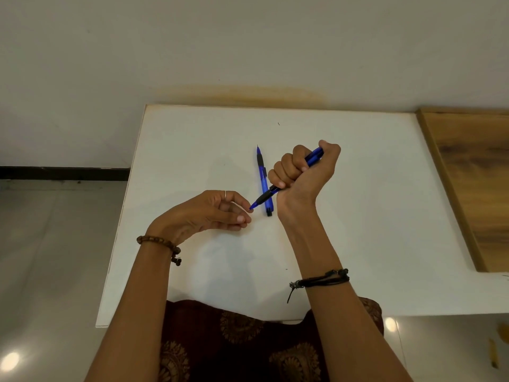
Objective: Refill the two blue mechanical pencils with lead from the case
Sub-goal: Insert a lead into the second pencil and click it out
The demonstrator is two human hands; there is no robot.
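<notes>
My right hand (303, 172) is fisted around a blue mechanical pencil (265, 196), thumb on its top end, tip pointing down-left. My left hand (217, 210) sits beside it with thumb and forefinger pinched right at the pencil's tip; whether a lead is between them is too small to tell. A second blue mechanical pencil (261, 172) lies flat on the white table (192, 139), tip pointing away from me, partly behind the held pencil. No lead case is visible.
A wooden board (473, 175) borders the table on the right. The table's left edge drops to a shiny tiled floor (55, 244). A white wall stands behind the table. My patterned dark clothing (234, 346) is at the near edge.
</notes>
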